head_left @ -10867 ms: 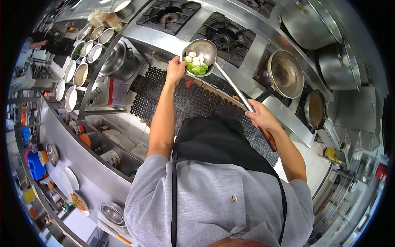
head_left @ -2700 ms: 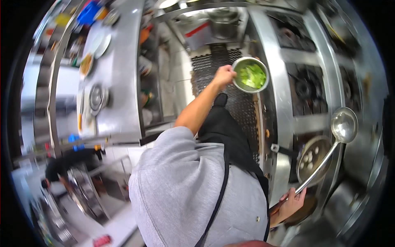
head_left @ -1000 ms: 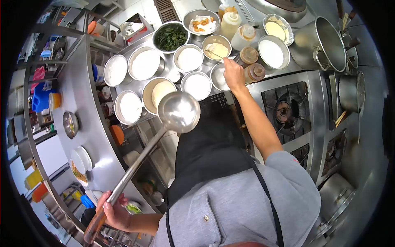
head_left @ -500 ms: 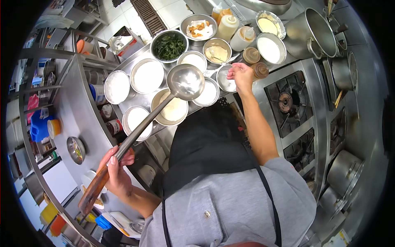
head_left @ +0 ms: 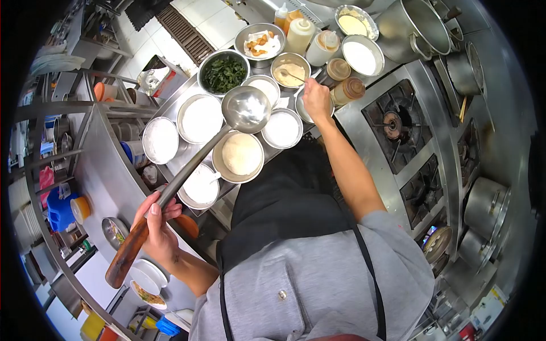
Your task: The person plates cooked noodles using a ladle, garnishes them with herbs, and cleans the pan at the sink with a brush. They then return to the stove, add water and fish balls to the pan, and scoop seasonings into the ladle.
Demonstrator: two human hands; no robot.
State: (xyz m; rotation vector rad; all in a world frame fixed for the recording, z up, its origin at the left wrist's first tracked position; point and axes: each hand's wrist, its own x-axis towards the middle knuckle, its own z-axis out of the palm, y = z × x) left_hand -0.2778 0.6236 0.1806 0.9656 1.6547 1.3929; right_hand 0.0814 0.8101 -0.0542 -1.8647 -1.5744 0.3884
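Observation:
My left hand (head_left: 156, 224) is closed around the long handle of a big metal ladle (head_left: 245, 109), just above its wooden end. The ladle's bowl hangs over the bowls of white powder and looks bare inside. My right hand (head_left: 317, 101) grips the end of a small spoon (head_left: 293, 75). The spoon's tip rests in a metal bowl of pale paste (head_left: 284, 78). Below my right hand, another metal bowl (head_left: 301, 108) is partly hidden. Beside the ladle stand a bowl of dark green leaves (head_left: 224, 72) and a bowl of cream-coloured powder (head_left: 243, 154).
Squeeze bottles (head_left: 300, 35) and brown-topped jars (head_left: 348, 91) crowd the back. Gas burners (head_left: 393, 122) lie to the right, with a tall pot (head_left: 418, 28) behind. A metal counter (head_left: 94, 165) runs along the left, holding a small pan of food (head_left: 115, 232).
The fingers of my right hand have closed more fully on the spoon's end. The view has shifted a little, and my left hand still holds the ladle over the bowls.

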